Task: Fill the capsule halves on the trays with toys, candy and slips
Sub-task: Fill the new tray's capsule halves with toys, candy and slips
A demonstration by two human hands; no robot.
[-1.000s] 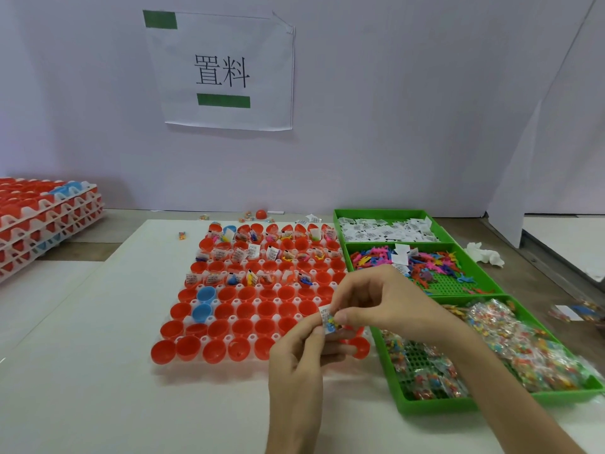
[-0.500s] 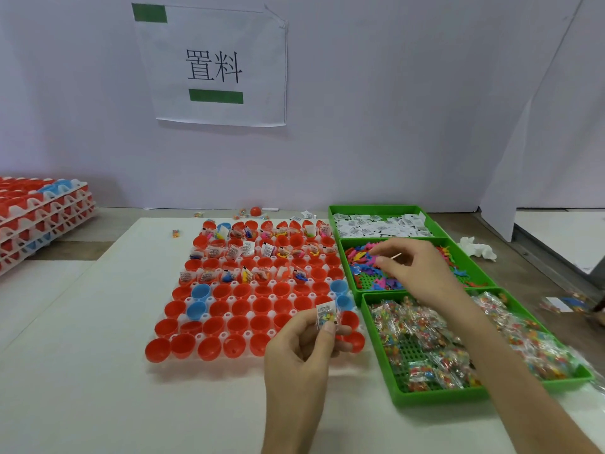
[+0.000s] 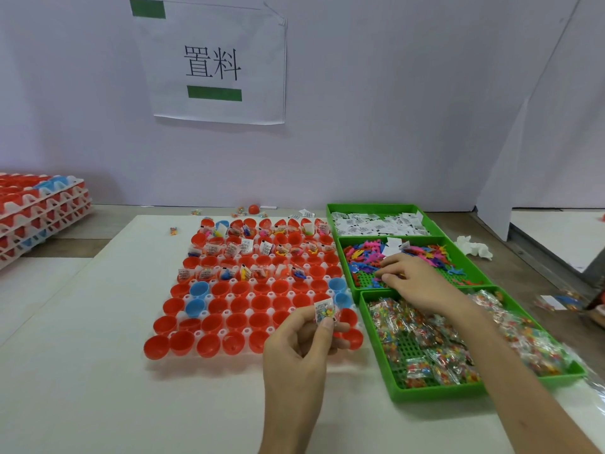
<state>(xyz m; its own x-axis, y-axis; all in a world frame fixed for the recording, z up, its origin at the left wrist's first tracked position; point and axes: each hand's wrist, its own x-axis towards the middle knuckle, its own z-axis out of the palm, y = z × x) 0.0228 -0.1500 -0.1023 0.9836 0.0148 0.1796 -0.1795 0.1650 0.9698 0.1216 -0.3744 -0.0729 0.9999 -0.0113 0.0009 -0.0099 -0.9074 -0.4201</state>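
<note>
A white tray (image 3: 230,286) of red and blue capsule halves lies in the middle of the table; its far rows hold toys, candy and slips, its near rows are bare cups. My left hand (image 3: 294,352) pinches a small candy packet (image 3: 324,310) over the tray's near right corner. My right hand (image 3: 412,283) reaches into the middle green bin of colourful plastic toys (image 3: 366,255), fingers curled down among them; whether it holds one is hidden. The far green bin holds white slips (image 3: 376,222). The near green bin holds candy packets (image 3: 425,332).
A stack of white trays with capsule halves (image 3: 39,211) stands at the far left. A loose red capsule half (image 3: 253,208) and stray candy lie by the back wall. Crumpled white paper (image 3: 474,247) lies right of the bins. A paper sign hangs on the wall.
My right hand left the candy packet held by the left hand, moved right over the toy bin, then dropped down into the toys. The left hand kept the packet almost still.
</note>
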